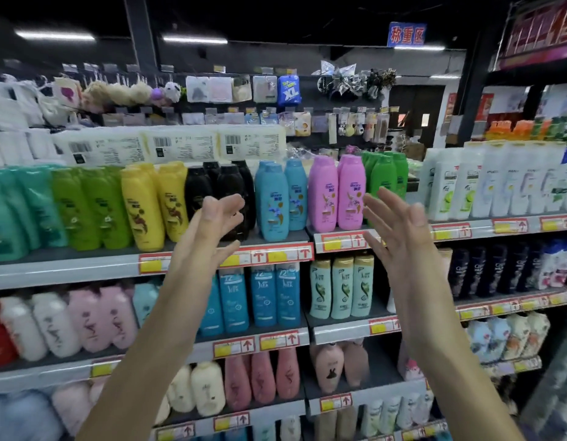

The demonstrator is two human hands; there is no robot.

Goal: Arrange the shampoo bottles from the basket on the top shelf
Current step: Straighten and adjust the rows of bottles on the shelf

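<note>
The top shelf (85, 265) carries rows of shampoo bottles: teal, green (85, 208), yellow (142, 208), black (198, 189), blue (272, 202), pink (323, 195) and more green (384, 173). My left hand (212, 224) is raised in front of the black bottles, fingers loosely spread, holding nothing. My right hand (400, 224) is raised just right of the pink bottles, fingers straight and spread, also empty. The blue and pink bottles stand between my two hands. No basket is in view.
White bottles (485, 186) fill the top shelf to the right. Lower shelves hold blue (263, 294), pale green (342, 288), dark and pink bottles. Large white packs (180, 144) lie above the top row. Hanging sponges and packets line the back wall.
</note>
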